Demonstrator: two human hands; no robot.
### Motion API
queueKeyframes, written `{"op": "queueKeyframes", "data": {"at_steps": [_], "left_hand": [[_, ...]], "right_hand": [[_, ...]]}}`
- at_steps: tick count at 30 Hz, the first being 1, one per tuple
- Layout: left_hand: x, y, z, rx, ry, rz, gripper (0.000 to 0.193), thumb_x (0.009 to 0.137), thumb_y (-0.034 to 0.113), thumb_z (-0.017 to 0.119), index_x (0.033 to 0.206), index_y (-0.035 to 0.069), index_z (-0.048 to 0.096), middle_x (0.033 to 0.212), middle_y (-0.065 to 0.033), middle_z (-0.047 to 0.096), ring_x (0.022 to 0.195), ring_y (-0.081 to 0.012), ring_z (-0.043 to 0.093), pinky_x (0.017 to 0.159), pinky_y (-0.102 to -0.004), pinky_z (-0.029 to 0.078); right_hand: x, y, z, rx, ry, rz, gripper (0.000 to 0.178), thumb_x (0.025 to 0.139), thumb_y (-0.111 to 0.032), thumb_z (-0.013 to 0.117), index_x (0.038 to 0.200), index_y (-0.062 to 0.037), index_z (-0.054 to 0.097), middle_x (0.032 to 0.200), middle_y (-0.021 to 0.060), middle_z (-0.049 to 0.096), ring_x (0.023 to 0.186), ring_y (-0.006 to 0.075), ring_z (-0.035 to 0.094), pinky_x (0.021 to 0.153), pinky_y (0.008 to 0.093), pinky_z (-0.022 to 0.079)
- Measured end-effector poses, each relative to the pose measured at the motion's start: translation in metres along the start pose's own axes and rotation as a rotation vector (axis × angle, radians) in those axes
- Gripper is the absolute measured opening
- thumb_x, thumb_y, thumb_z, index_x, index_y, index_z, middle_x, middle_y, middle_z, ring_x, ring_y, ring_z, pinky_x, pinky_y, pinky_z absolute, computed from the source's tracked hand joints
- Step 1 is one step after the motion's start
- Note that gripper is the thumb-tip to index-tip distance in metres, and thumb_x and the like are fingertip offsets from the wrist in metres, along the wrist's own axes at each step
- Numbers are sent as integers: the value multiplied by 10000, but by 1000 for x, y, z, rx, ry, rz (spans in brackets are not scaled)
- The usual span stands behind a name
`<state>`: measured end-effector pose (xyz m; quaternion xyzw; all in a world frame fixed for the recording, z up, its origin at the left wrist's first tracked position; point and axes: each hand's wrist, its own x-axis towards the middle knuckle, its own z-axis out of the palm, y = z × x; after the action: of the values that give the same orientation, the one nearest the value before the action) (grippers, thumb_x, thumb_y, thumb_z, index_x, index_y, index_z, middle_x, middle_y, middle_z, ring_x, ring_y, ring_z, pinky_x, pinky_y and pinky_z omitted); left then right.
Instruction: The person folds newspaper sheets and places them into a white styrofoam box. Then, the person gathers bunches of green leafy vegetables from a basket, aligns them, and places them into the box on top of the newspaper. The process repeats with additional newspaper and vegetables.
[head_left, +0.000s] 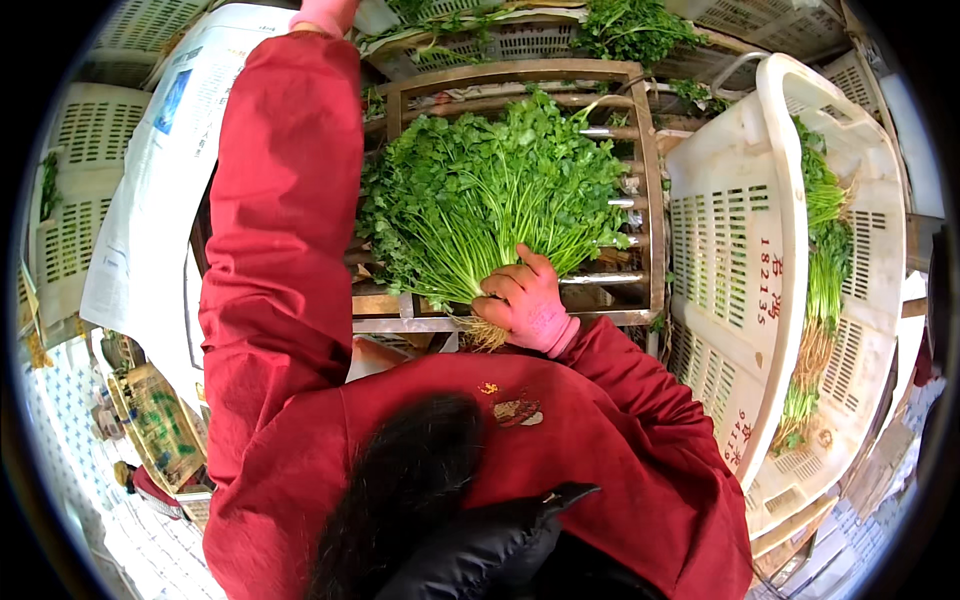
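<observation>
A wide bunch of leafy green coriander point(480, 190) lies fanned out on a slatted metal-framed rack point(648, 200). My right hand point(528, 305), in a pink glove, is closed around its stems just above the pale roots point(484, 333), with the leaves pointing away from me. My left arm stretches far forward over the left side. At the top edge my left hand point(325, 14), also pink-gloved, is cut off by the picture, so its fingers are hidden. It is nearest the upper end of a large sheet of printed paper point(185, 120).
To the right a white slotted plastic basket point(725, 240) stands tilted, with more bunched greens point(828, 270) inside. Loose greens point(635, 30) lie beyond the rack. White crates point(95, 150) stack at the far left, above a greenish-brown container point(160, 420).
</observation>
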<state>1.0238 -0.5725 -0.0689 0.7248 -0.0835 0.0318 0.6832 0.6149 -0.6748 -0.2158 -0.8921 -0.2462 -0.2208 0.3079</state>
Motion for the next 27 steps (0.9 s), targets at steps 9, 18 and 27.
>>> {"op": "queueKeyframes", "data": {"at_steps": [9, 18, 27], "left_hand": [[-81, -120, 1, 1323, -789, -283, 555, 815, 501, 697, 1213, 115, 705, 1240, -174, 675, 1160, -332, 631, 1014, -365, 475], [-75, -71, -64, -173, -83, 60, 408, 1063, 324, 434, 1323, 41, 572, 1235, -154, 667, 1142, -270, 644, 1005, -383, 499], [-261, 0, -88, 1, -1069, 81, 649, 1036, 444, 451, 1483, -22, 394, 1397, -198, 550, 1285, -255, 538, 1087, -327, 383]], "right_hand": [[-4, 5, 8, 5, 37, -13, 109, 745, -243, 647, 853, -253, 647, 936, -24, 647, 918, 179, 642, 1012, 542, 445], [21, 16, -7, -88, 93, -75, 204, 706, -244, 710, 904, -266, 670, 1066, -13, 648, 1124, 219, 582, 1126, 557, 307], [153, -3, -121, -5, -140, 177, 187, 777, -215, 754, 921, -119, 681, 799, 96, 620, 736, 305, 643, 634, 404, 517]]}}
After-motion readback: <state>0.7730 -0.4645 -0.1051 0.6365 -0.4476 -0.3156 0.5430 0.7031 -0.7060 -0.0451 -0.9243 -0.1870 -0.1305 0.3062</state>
